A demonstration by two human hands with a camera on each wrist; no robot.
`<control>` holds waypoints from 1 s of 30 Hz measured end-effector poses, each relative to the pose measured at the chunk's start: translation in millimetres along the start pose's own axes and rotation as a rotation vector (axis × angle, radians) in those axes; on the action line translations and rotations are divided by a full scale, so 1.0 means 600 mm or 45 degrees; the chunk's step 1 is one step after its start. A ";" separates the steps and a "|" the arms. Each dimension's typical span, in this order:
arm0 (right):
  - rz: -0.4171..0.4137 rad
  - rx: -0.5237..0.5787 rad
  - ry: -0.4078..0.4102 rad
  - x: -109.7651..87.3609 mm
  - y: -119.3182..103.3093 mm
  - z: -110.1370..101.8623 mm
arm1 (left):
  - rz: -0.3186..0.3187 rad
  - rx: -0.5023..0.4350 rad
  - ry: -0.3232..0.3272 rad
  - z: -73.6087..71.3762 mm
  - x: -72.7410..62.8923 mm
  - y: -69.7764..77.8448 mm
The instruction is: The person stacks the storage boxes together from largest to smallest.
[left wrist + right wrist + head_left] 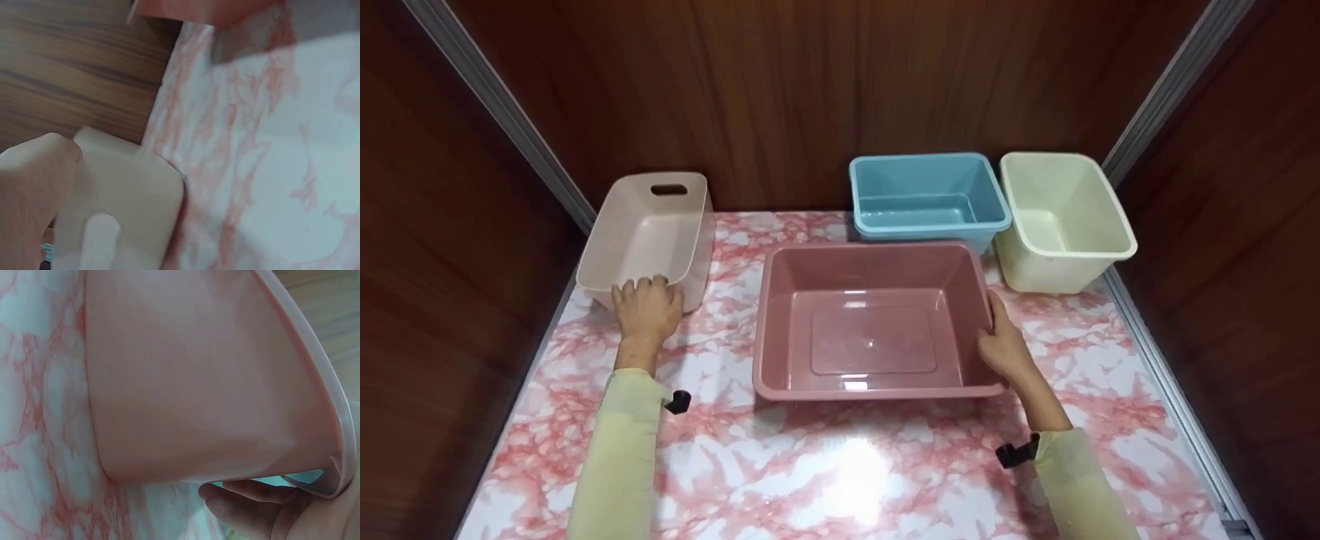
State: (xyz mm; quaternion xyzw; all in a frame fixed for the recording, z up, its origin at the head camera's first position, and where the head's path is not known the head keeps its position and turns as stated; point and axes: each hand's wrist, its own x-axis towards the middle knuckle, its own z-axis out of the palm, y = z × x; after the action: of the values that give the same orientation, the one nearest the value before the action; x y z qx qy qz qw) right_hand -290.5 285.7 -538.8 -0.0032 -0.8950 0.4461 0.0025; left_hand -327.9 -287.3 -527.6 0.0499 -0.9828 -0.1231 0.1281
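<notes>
My left hand (647,307) grips the near end of a pale pink plastic bin (622,199), its fingers hooked over the rim. This bin has a slot handle in its far end; in the left wrist view, another handle slot shows in the wall of the bin (135,191) beside the thumb. My right hand (1006,346) holds the right side of a larger dusky pink bin (877,266), thumb at the rim. The right wrist view has curled fingers (247,506) against the outside of that bin (197,371). Whether its base touches the table cannot be told.
A light blue bin (919,176) stands behind the dusky pink one, beside a cream bin (1054,187) at the back right. Dark wood panels (780,97) with metal corner strips enclose the pink-and-white marbled table (720,465) on three sides.
</notes>
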 end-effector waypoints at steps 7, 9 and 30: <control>0.020 -0.002 0.003 -0.002 -0.001 0.000 | 0.095 0.020 0.012 0.017 0.016 -0.002; 0.031 -0.003 0.002 -0.004 -0.002 0.000 | 0.116 0.022 0.027 0.020 0.021 -0.002; 0.036 -0.001 0.018 -0.002 -0.002 0.001 | 0.171 -0.041 0.117 0.042 0.023 -0.007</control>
State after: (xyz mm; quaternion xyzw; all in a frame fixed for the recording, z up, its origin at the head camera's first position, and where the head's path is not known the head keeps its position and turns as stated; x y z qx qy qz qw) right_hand -289.3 284.7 -538.3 -0.0191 -0.8950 0.4457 0.0026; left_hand -347.5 -287.4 -549.0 -0.0125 -0.9749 -0.1277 0.1819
